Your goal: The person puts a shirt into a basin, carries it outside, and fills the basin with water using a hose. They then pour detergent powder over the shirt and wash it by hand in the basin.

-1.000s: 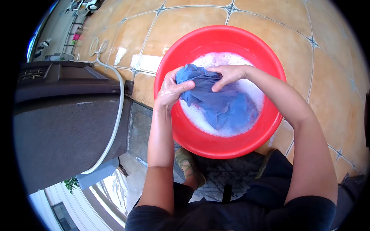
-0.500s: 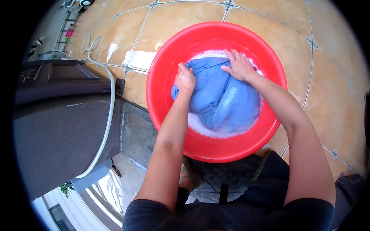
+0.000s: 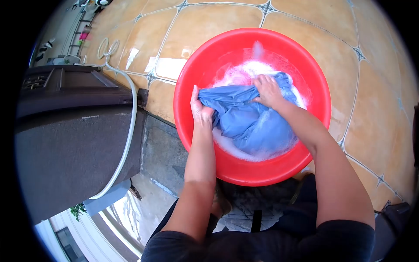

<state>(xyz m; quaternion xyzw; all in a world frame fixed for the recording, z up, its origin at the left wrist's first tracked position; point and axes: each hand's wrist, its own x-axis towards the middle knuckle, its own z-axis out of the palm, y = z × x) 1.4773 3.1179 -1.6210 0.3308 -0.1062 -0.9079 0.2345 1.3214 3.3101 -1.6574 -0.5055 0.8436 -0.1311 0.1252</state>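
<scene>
A wet blue cloth (image 3: 251, 122), perhaps a garment, lies bunched in soapy water inside a large red basin (image 3: 313, 83). My left hand (image 3: 201, 107) is closed round the cloth's left end at the basin's left side, lifting that edge. On the upper right part of the cloth, my right hand (image 3: 267, 91) grips a fold with bent fingers. The upper edge of the cloth is stretched between both hands. White suds (image 3: 251, 70) show beyond the cloth and along its near side. The lower part of the cloth is under water.
A pale hose (image 3: 131, 131) curls over a dark ledge (image 3: 74, 153) on the left. Tan tiles (image 3: 218, 19) surround the basin, with wet, shiny patches. A green plant (image 3: 77, 211) shows at lower left. My legs are below the basin.
My left hand has moved left and raised the cloth's edge. My right hand has drawn nearer to me, pulling the far edge down and uncovering suds behind it.
</scene>
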